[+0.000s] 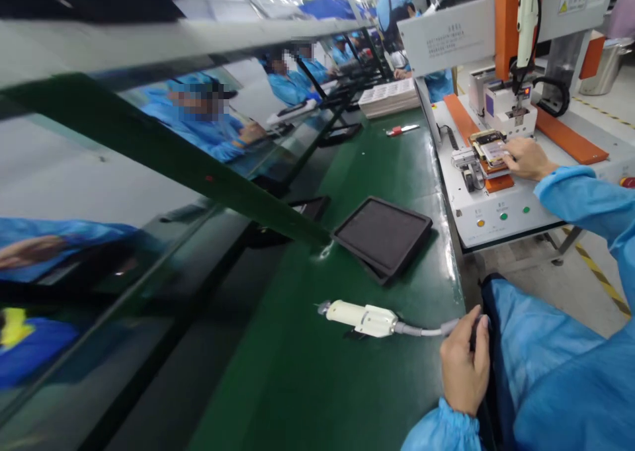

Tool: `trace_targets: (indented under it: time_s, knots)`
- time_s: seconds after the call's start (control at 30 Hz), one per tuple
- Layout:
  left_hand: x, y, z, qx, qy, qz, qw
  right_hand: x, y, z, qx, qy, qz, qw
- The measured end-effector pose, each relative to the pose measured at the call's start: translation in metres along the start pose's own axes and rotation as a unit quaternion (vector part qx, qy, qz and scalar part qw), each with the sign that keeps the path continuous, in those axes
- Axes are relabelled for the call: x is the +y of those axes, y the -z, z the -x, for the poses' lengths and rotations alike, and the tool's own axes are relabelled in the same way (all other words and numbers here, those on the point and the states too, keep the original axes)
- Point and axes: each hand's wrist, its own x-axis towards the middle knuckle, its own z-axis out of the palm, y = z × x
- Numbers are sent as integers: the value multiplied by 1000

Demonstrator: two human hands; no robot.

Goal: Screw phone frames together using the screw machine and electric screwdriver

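Observation:
My left hand (465, 363) rests at the near edge of the green belt (357, 193), fingers curled round something dark that I cannot make out, close to the grey cable of a white hand tool (360, 318) lying on the belt. My right hand (526, 158) reaches onto the white machine base (496, 213), fingers bent down on a small device (491, 152) seated in the orange fixture (499, 181). Both sleeves are light blue.
A black foam-lined tray (381, 236) lies on the belt beyond the tool. A red-handled tool (401, 130) and stacked white trays (389, 97) sit farther along. The machine's orange column and screwdriver head (516, 47) stand over the fixture. Other workers in blue sit across the line at left.

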Motion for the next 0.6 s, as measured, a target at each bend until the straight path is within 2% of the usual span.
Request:
trace_targets:
  time_s: [0.13, 0.27, 0.4, 0.6]
  knots:
    - [1, -1, -2, -3, 4, 13, 1000, 19, -15, 59, 26, -67, -37, 997]
    - [0, -2, -1, -4, 11, 13, 1000, 43, -47, 95, -65, -128, -104, 984]
    - [-1, -1, 0, 0, 1, 10, 1000, 60, -68, 102, -138, -179, -187, 956]
    - [0, 0, 0, 2, -3, 6, 1000, 69, -66, 101, -210, -203, -286, 913]
